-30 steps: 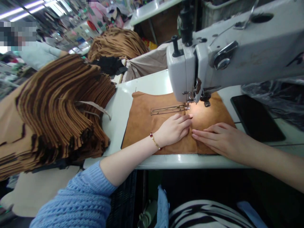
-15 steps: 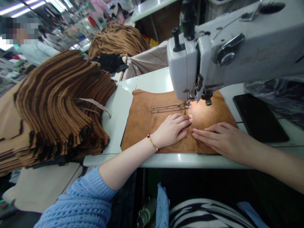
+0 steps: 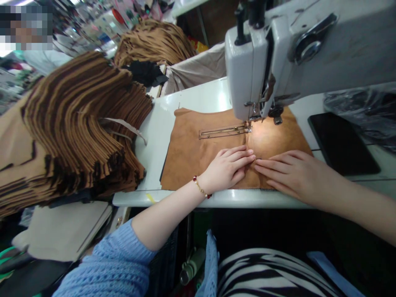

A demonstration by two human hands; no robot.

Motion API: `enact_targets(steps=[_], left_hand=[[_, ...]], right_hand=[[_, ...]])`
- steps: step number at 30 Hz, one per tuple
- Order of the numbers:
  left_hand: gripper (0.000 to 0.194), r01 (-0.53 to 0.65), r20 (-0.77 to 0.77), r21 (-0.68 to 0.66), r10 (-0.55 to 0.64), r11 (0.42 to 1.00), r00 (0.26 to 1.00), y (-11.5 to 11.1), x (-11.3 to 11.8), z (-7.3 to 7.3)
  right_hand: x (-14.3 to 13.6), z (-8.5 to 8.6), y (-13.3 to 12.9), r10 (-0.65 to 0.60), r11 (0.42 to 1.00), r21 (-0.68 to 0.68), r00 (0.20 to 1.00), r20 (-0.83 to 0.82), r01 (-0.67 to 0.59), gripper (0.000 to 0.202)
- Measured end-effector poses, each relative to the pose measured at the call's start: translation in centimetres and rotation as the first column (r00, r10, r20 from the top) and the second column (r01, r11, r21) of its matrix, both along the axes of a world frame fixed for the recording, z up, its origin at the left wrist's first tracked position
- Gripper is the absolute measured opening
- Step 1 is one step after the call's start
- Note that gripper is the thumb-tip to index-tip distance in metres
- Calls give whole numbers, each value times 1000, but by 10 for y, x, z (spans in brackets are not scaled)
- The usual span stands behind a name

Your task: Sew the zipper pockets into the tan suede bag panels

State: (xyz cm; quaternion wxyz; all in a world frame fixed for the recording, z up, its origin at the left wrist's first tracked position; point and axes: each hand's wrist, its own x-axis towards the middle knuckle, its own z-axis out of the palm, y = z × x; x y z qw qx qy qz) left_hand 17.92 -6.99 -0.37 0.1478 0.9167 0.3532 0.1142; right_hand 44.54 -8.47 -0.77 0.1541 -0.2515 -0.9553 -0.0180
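Centre frame, we had our left hand (image 3: pixel 228 168) and right hand (image 3: pixel 293 175) laid flat, unclenched, on the tan zippered panel (image 3: pixel 185 154), sewing machine (image 3: pixel 343 68) looming upper right!

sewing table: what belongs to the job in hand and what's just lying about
Seemingly in the job:
brown panel with zipper
sewing machine
left hand
right hand
stacked brown pieces, probably

Seemingly lying about:
black phone-like slab
clear plastic wrapping

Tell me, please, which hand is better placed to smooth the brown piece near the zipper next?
Probably the left hand: it rests on the brown piece, nearer the zipper; the right hand lies farther away.
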Motion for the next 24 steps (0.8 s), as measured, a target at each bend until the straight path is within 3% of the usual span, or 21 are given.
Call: enact_targets(steps=[7, 13, 16, 24], left_hand=[[42, 7, 25, 27, -7, 1000, 1000, 1, -1, -2], [40, -16, 17, -2, 16, 1000, 1000, 0, 2, 2], [35, -81, 19, -13, 81, 997, 997, -4, 7, 6], [42, -218, 46, 4, 217, 976, 975, -25, 20, 1]], right_hand=[[-24, 3, -53, -60, 991, 119, 998, -31, 64, 34], [-30, -1, -48, -7, 984, 173, 992, -125, 28, 29], [-31, 1, -45, 24, 986, 170, 991, -134, -1, 30], [-27, 1, -52, 36, 989, 147, 999, -17, -33, 35]])
